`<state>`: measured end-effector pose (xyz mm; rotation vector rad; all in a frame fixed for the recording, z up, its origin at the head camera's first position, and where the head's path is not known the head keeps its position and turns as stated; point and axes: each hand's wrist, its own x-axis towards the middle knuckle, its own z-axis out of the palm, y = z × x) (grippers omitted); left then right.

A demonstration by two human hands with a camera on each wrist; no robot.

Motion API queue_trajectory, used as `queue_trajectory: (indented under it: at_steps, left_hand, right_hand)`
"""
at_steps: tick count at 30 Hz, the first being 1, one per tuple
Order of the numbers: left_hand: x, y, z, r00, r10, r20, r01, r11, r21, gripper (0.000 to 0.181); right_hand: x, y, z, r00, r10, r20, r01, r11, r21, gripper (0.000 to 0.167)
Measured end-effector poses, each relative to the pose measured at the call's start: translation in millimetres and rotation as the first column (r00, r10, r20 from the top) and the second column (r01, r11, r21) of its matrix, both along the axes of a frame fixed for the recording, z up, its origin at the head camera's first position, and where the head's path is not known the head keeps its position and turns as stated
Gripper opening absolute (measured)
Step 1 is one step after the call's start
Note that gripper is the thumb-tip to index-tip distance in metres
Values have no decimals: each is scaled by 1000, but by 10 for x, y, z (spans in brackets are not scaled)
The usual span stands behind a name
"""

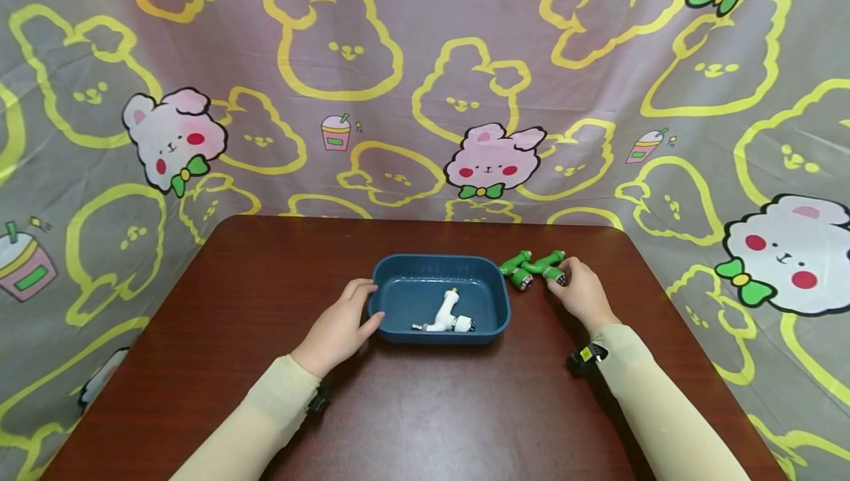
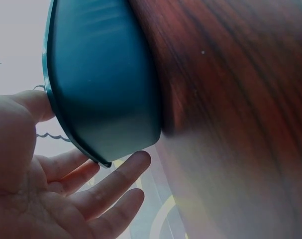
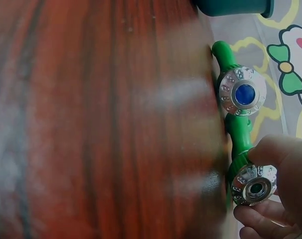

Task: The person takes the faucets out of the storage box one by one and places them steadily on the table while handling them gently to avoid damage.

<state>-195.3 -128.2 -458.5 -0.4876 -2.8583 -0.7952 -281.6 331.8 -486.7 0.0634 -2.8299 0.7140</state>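
A blue plastic tub (image 1: pixel 392 334) stands on the table with a white tap (image 1: pixel 443 316) lying inside it. At the tub's left end my left hand (image 1: pixel 340 327) touches the rim with thumb and fingertips, its fingers fairly straight and spread; the left wrist view shows them beside the tub's outer wall (image 2: pixel 103 84). Right of the tub lie two green taps side by side. My right hand (image 1: pixel 586 295) pinches the knob of the right green tap (image 3: pixel 255 185) between thumb and fingers. The left green tap (image 3: pixel 240 92), with a blue-centred knob, lies untouched beside it.
The brown wooden table (image 1: pixel 438 407) stretches around the tub, its far edge close behind the taps. A patterned cloth (image 1: pixel 398 119) hangs behind and along both sides of the table.
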Motion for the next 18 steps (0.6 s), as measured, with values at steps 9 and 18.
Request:
queue_trajectory:
  at_steps: [9, 18]
  left_hand:
    - [3, -1, 9, 1000, 0, 9, 0, 1000, -1, 56]
    - [8, -2, 15, 1000, 0, 10, 0, 1000, -3, 56]
  right_hand:
    - [3, 1, -7, 1000, -3, 8, 3, 1000, 2, 38]
    - [43, -31, 30, 1000, -31, 1, 31, 999, 8, 42]
